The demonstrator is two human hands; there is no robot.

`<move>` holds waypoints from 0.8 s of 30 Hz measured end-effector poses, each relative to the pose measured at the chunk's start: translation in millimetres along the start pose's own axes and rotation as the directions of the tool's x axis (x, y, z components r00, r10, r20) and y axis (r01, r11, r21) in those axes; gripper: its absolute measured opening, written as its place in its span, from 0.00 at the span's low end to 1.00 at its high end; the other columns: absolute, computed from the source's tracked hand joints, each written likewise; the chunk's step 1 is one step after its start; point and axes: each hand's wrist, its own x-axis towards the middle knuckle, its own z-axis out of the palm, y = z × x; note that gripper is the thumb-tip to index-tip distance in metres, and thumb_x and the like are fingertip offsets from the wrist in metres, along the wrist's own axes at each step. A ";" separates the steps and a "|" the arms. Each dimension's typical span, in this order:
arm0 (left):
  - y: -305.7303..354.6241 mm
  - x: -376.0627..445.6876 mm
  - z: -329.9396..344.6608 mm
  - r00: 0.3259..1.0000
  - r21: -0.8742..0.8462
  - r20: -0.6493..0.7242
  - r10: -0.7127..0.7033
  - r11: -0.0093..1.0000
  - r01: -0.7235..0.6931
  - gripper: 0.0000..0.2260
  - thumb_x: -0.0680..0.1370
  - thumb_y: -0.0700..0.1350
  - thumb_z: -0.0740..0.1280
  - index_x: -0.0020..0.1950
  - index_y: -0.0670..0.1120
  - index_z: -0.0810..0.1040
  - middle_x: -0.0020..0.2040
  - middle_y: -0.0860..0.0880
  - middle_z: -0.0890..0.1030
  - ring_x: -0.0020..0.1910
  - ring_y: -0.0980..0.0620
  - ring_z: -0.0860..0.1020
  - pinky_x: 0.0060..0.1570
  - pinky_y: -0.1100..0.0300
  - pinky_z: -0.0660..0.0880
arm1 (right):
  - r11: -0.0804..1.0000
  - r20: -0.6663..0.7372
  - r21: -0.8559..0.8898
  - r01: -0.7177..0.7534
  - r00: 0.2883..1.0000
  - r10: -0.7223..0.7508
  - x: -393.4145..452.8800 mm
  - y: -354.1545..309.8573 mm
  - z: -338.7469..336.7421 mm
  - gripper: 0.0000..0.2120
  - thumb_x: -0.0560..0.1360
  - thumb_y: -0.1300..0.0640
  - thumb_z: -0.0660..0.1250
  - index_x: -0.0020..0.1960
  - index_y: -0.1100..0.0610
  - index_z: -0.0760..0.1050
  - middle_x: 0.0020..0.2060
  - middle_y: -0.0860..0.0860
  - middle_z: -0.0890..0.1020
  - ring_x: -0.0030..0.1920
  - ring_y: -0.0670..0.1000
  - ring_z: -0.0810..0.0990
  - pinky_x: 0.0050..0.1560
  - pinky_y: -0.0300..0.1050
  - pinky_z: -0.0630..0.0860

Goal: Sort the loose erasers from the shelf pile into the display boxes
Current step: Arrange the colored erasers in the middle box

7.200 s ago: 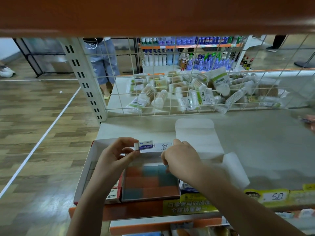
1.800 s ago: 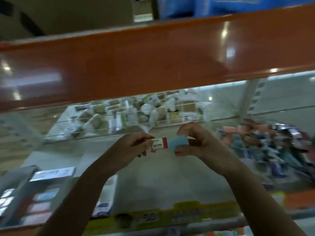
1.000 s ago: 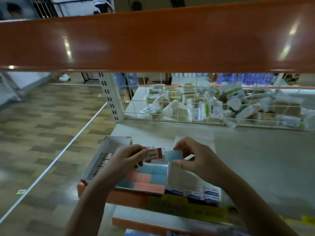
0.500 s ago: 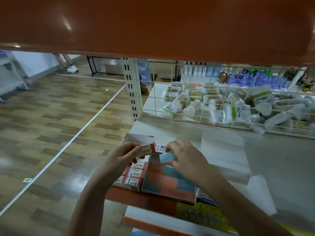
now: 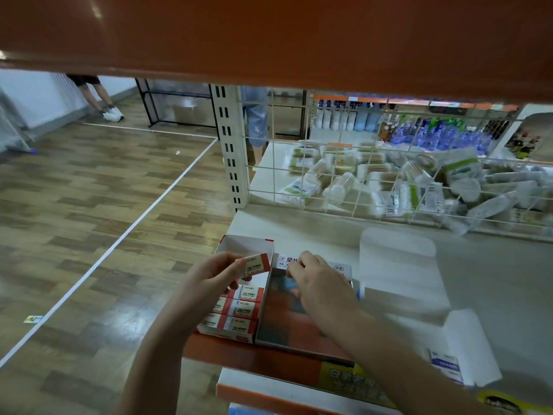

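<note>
My left hand [image 5: 209, 280] pinches a red-and-white 2B eraser [image 5: 256, 265] just above the red-edged display box [image 5: 248, 243], which holds rows of the same 2B erasers [image 5: 247, 310]. My right hand [image 5: 321, 290] reaches into the back of the neighbouring grey display box [image 5: 302, 350], which holds orange and blue erasers [image 5: 287, 322]. Its fingers are curled downward. The blue eraser it carries is hidden under the hand.
The grey box's white lid flap [image 5: 398, 265] lies open on the shelf [image 5: 493, 295]. A third box with blue-labelled erasers [image 5: 446, 365] sits front right. An orange beam [image 5: 269, 40] hangs overhead. A wire divider [image 5: 353, 181] fences off swab packs. A person's legs [image 5: 257, 121] stand behind.
My hands split the 2B eraser from the blue one. The right hand carried the blue eraser down into the grey box, and the left brought the 2B eraser over the red-edged box.
</note>
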 end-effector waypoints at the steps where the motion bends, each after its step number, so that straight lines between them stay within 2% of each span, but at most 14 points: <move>1: 0.2 -0.4 -1.2 1.000 -0.001 0.000 0.003 1.000 -0.003 0.07 0.78 0.47 0.61 0.49 0.50 0.79 0.36 0.57 0.81 0.33 0.61 0.76 0.37 0.64 0.72 | 1.000 0.013 -0.002 0.003 1.000 -0.003 -0.7 1.2 -1.0 0.13 0.77 0.62 0.63 0.60 0.55 0.69 0.55 0.51 0.71 0.53 0.49 0.71 0.49 0.41 0.71; 5: 0.7 -1.7 -6.0 1.000 -0.005 0.002 0.002 1.000 -0.002 0.07 0.78 0.48 0.61 0.50 0.50 0.79 0.34 0.58 0.81 0.32 0.62 0.76 0.37 0.65 0.71 | 0.998 0.075 -0.053 0.042 0.996 -0.038 -2.5 5.2 -7.3 0.16 0.75 0.67 0.62 0.61 0.56 0.72 0.56 0.51 0.72 0.55 0.50 0.71 0.53 0.44 0.75; 8: 0.0 -2.0 -6.7 1.000 -0.008 0.003 -0.011 1.000 0.011 0.08 0.78 0.48 0.61 0.50 0.50 0.79 0.34 0.59 0.81 0.32 0.63 0.76 0.37 0.64 0.71 | 0.993 0.112 -0.102 0.060 0.992 -0.049 -2.8 4.5 -10.4 0.13 0.75 0.68 0.60 0.57 0.58 0.74 0.54 0.52 0.71 0.55 0.52 0.69 0.49 0.45 0.75; 11: -0.9 -1.6 -7.4 1.000 -0.011 0.010 -0.018 1.000 0.018 0.08 0.78 0.48 0.61 0.50 0.50 0.79 0.36 0.58 0.82 0.32 0.62 0.76 0.38 0.62 0.72 | 0.991 0.133 -0.125 0.043 0.991 -0.026 -4.5 2.9 -8.0 0.07 0.77 0.64 0.61 0.53 0.58 0.74 0.49 0.51 0.68 0.52 0.51 0.69 0.44 0.43 0.72; 13: -1.5 -0.2 -8.0 1.000 -0.006 0.011 -0.016 1.000 0.016 0.07 0.78 0.49 0.61 0.50 0.51 0.79 0.37 0.58 0.82 0.32 0.62 0.76 0.39 0.62 0.73 | 0.991 0.150 -0.131 0.034 0.989 -0.014 -4.8 3.3 -6.3 0.08 0.77 0.65 0.61 0.54 0.58 0.73 0.46 0.51 0.68 0.52 0.52 0.70 0.42 0.43 0.67; 15: -2.2 1.5 -7.1 1.000 0.007 0.005 -0.005 1.000 0.005 0.07 0.78 0.49 0.61 0.49 0.52 0.79 0.38 0.58 0.82 0.33 0.62 0.77 0.37 0.65 0.73 | 0.989 0.174 -0.147 0.027 0.985 -0.001 -4.8 3.9 -6.5 0.12 0.75 0.67 0.60 0.56 0.57 0.72 0.46 0.52 0.72 0.52 0.53 0.72 0.41 0.44 0.65; 17: -2.8 3.5 -5.1 1.000 0.029 -0.001 0.008 1.000 -0.008 0.06 0.78 0.49 0.62 0.49 0.54 0.79 0.39 0.59 0.82 0.34 0.61 0.77 0.35 0.67 0.73 | 0.988 0.191 -0.151 0.007 0.981 0.022 -4.5 4.5 -5.9 0.14 0.75 0.68 0.61 0.58 0.56 0.71 0.50 0.53 0.76 0.53 0.54 0.74 0.43 0.45 0.68; 20: -3.7 6.3 -3.0 1.000 0.049 0.006 0.014 0.999 -0.014 0.06 0.78 0.49 0.62 0.48 0.55 0.78 0.40 0.59 0.82 0.35 0.61 0.78 0.33 0.70 0.74 | 0.992 0.236 -0.109 -0.060 0.968 0.084 -0.4 7.9 -3.3 0.15 0.76 0.65 0.62 0.61 0.54 0.71 0.54 0.52 0.78 0.55 0.54 0.76 0.53 0.46 0.74; 22: -4.7 7.6 -2.8 1.000 0.041 0.016 0.015 0.999 -0.015 0.06 0.78 0.48 0.62 0.48 0.55 0.78 0.40 0.59 0.82 0.35 0.61 0.78 0.33 0.71 0.74 | 0.991 0.297 -0.077 -0.105 0.947 0.124 2.8 10.6 -2.3 0.15 0.77 0.62 0.60 0.63 0.53 0.71 0.57 0.53 0.77 0.59 0.53 0.75 0.58 0.45 0.72; 24: -5.3 8.7 -3.0 1.000 0.039 0.019 0.014 0.999 -0.015 0.06 0.78 0.48 0.62 0.49 0.54 0.78 0.41 0.58 0.82 0.35 0.61 0.78 0.34 0.69 0.74 | 0.992 0.284 -0.053 -0.118 0.950 0.128 3.4 10.8 -1.4 0.15 0.77 0.62 0.61 0.62 0.53 0.72 0.57 0.52 0.78 0.58 0.53 0.75 0.58 0.45 0.72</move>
